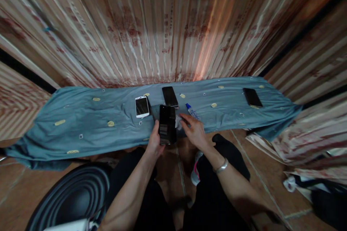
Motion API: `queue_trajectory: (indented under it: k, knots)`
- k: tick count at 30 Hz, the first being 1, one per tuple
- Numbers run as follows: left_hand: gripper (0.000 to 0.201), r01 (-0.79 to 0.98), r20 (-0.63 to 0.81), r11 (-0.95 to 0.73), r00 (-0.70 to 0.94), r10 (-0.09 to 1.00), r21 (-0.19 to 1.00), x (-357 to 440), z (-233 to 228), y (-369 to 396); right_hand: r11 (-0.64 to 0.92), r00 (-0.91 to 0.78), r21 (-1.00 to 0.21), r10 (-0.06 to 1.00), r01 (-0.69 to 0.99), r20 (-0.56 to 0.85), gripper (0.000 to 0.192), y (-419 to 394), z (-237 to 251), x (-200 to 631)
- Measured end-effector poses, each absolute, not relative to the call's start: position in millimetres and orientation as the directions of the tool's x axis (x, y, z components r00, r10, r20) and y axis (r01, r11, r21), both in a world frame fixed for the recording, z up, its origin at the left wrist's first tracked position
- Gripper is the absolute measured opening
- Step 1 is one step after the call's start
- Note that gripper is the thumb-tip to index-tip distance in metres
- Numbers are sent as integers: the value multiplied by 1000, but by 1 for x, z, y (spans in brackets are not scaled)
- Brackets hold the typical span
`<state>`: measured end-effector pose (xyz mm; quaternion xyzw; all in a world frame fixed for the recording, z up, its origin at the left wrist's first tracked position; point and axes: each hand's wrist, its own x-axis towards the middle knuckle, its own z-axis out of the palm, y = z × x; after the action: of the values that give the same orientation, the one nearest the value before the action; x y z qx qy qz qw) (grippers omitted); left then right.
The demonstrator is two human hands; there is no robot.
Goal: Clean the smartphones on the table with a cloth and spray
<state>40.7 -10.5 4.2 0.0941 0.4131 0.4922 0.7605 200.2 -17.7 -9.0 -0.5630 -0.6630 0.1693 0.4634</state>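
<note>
Our left hand (155, 141) grips the black phone (167, 124) steadily while our right hand (194, 131), fingers loosely spread, should wipe gently beside it.

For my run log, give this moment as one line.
left hand: holds black phone | right hand: on small cloth | blue cloth: white phone, two dark phones, small bottle

A pale cloth (178, 122) lies mostly hidden between the black phone (167, 124) and right hand (195, 131).
</note>
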Motion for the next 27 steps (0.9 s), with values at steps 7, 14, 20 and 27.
queue_trajectory:
  k: [7,14,20,27]
  knots:
    - [39,-605,-527,606,333,782,517,52,8,-22,300,44,-552,851,778,524,27,-3,-15,208]
    - [34,-560,-569,622,295,767,548,60,10,-31,306,25,-442,799,843,601,27,4,-16,210]
    - [32,-501,-591,662,320,740,558,66,5,-35,308,20,-426,790,851,612,29,8,-14,204]
    - [42,-536,-565,647,336,753,543,67,5,-30,398,-84,-398,787,827,611,37,0,-11,188]
